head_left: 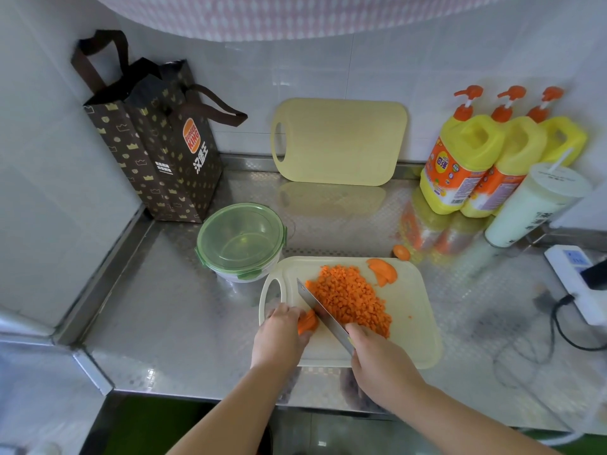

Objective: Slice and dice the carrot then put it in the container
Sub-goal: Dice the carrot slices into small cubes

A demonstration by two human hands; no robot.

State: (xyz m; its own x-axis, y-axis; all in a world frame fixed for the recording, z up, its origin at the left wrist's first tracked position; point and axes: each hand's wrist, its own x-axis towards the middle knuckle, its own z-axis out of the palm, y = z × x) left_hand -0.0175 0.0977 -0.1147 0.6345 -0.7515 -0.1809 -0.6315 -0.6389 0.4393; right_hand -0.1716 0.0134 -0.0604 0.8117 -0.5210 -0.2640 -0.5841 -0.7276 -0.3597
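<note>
The left hand curls its fingers over a small orange carrot chunk on the left side of the pale yellow plastic cutting board. The right hand grips the silver knife tight. Its blade is just right of the chunk, slanting far-left. Little orange carrot cubes are piled right of the blade. The round clear container stands behind the board with its green lid on.

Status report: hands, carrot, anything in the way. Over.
Left hand holds carrot piece, right hand grips knife. Diced pile on board. Container lid on.
</note>
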